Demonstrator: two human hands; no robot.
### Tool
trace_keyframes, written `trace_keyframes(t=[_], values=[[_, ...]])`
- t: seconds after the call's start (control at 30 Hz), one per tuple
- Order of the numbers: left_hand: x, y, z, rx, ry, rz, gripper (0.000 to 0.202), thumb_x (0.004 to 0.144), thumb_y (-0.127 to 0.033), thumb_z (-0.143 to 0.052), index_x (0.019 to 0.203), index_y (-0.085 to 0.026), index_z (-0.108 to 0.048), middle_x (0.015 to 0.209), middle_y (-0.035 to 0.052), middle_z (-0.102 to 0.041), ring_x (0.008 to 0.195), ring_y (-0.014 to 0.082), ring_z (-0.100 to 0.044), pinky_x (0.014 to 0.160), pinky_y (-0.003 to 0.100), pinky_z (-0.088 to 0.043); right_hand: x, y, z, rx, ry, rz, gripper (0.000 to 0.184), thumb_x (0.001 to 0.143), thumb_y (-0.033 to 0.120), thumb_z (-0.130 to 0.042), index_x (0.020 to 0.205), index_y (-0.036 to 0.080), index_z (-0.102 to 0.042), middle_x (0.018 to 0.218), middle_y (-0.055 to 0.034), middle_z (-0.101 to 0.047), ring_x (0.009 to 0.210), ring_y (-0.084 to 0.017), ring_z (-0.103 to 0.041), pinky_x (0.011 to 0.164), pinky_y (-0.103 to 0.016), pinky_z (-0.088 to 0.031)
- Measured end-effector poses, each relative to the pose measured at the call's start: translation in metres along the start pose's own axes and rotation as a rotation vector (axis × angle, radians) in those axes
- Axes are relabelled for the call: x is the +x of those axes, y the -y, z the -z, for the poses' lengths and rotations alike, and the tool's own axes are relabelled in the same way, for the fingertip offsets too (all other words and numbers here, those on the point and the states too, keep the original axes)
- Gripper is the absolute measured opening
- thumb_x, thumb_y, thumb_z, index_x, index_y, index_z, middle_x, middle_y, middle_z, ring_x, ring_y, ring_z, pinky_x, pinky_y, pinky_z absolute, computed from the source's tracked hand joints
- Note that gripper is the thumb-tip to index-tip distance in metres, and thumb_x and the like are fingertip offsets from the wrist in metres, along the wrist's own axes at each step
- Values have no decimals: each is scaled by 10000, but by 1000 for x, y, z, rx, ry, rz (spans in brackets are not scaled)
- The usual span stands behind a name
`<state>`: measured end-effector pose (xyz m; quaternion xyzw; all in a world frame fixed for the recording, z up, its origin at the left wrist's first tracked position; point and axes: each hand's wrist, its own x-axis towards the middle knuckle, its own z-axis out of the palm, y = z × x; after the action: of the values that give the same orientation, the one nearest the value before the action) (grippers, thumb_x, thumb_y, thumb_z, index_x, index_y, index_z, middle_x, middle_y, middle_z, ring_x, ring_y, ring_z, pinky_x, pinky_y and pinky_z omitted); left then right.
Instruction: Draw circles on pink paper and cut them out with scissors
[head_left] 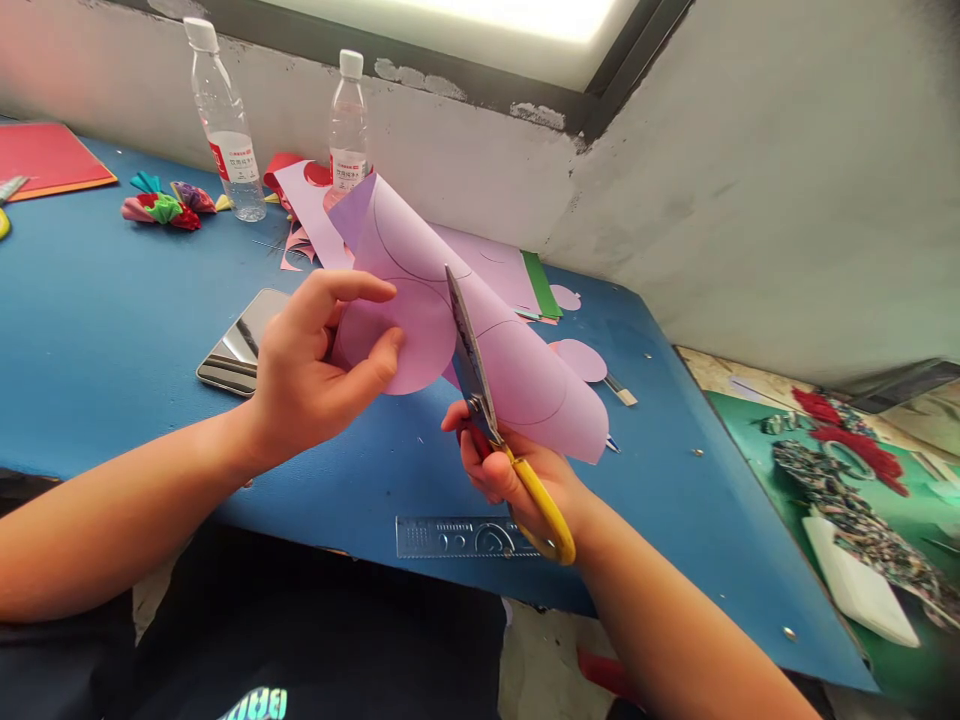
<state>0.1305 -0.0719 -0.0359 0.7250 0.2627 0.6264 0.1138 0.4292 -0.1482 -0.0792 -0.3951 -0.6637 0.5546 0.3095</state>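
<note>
Pinched between the thumb and fingers of my left hand (315,350) is a sheet of light purple paper (517,370), curled and marked with drawn circle outlines. I grip it at a rounded part whose lower edge is cut free. My right hand (517,480) is wrapped round the scissors (536,495), which have yellow handles. Their dark blades point up and lie against the right side of that rounded part, looking nearly closed. The paper's curl hides some of its far side.
A phone (240,345) lies left of my left hand. Two plastic bottles (232,150) stand near the wall, beside paper scraps and fabric pieces (169,208). A clear ruler (450,537) lies at the blue table's front edge. Purple paper circles (583,361) sit to the right.
</note>
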Motion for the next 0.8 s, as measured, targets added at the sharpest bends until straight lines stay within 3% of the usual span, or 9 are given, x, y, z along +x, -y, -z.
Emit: trace_keyframes(t=[0.2, 0.33, 0.4, 0.47, 0.57, 0.63, 0.67, 0.73, 0.8], values=[[-2, 3, -3, -50, 19, 20, 245, 1199, -418, -857, 1401, -322, -757, 899, -47, -733, 602, 109, -601, 488, 257, -449, 0, 6, -3, 43, -23, -12, 951, 1064, 1115, -743, 1495, 267, -761, 918, 15, -581, 720, -198, -474, 560, -337, -360], [-4, 20, -8, -300, 8, 112, 578, 1210, -680, -863, 1611, -328, -640, 970, -41, -806, 606, 111, -626, 511, 277, -489, 2, 14, -7, 109, -18, -19, 992, 1008, 1137, -795, 1448, 250, -746, 815, 78, -501, 628, -156, -366, 527, -330, -340], [-5, 30, -7, -505, -23, 110, 653, 1165, -805, -846, 1587, -365, -615, 837, -98, -740, 564, 124, -616, 516, 302, -521, 4, 20, -10, 161, 6, -10, 981, 1007, 1137, -796, 1414, 248, -725, 772, 104, -472, 579, -136, -320, 511, -326, -310], [-6, 37, -5, -512, -6, 148, 569, 1201, -838, -734, 1486, -353, -650, 896, -63, -802, 699, 178, -773, 623, 361, -627, 5, 25, -12, 207, 26, 19, 946, 1025, 1121, -795, 1382, 249, -705, 749, 118, -456, 540, -121, -295, 492, -323, -287], [-11, 41, -7, -422, 223, 308, 771, 1217, -1028, -452, 1446, -355, -750, 1152, 33, -925, 1124, 288, -925, 899, 462, -763, 7, 30, -15, 259, 40, 71, 900, 1056, 1097, -788, 1359, 255, -692, 729, 125, -451, 505, -118, -288, 457, -317, -290], [-15, 39, -12, -453, 318, 291, 950, 1134, -1153, -405, 1355, -329, -824, 1061, 90, -914, 1113, 337, -919, 899, 511, -790, 7, 30, -16, 288, 51, 85, 894, 1067, 1091, -780, 1374, 255, -697, 724, 126, -452, 496, -120, -287, 440, -308, -294], [-16, 37, -16, -455, 337, 282, 937, 1121, -1158, -462, 1279, -316, -841, 978, 94, -891, 1053, 339, -912, 864, 507, -793, 7, 29, -16, 298, 55, 88, 892, 1075, 1087, -772, 1384, 253, -701, 720, 126, -451, 493, -122, -289, 435, -304, -296], [-17, 30, -22, -448, 384, 276, 842, 1026, -1108, -777, 1159, -279, -847, 899, 89, -855, 1023, 357, -908, 872, 508, -800, 7, 26, -15, 304, 57, 85, 883, 1088, 1089, -748, 1365, 252, -712, 710, 126, -444, 489, -126, -298, 434, -303, -313], [-16, 21, -25, -435, 432, 278, 636, 1105, -885, -900, 1112, -251, -850, 874, 74, -844, 955, 321, -893, 854, 459, -781, 8, 23, -15, 305, 57, 81, 865, 1090, 1100, -727, 1280, 255, -716, 697, 125, -437, 481, -126, -308, 432, -307, -343]])
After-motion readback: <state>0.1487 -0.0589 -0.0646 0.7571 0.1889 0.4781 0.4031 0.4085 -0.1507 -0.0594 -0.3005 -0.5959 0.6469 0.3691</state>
